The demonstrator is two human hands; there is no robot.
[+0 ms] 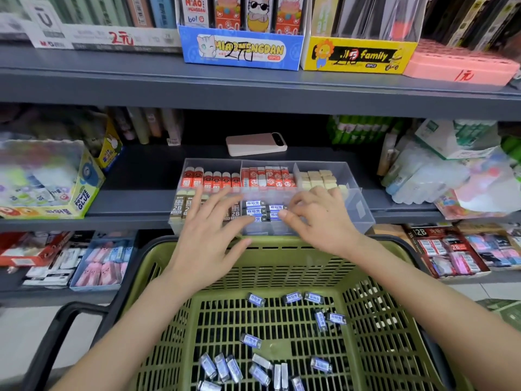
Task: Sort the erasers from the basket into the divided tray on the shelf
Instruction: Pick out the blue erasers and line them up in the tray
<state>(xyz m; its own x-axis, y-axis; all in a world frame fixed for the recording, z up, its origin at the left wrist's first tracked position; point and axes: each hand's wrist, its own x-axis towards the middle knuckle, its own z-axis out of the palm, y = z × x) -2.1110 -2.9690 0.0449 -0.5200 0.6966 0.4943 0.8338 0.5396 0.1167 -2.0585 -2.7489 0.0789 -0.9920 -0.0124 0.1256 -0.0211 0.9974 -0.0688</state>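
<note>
Divided tray on grey shelf: sorted erasers. Green basket: loose erasers. Left hand fingers spread; right hand pinches 1 tray eraser.

A person's left hand lies spread, fingers straight, over the front compartments of a clear divided tray on a grey shelf. The right hand, fingers curled, touches the blue-labelled erasers stacked there. Below, loose erasers lie scattered in a green basket.
</note>
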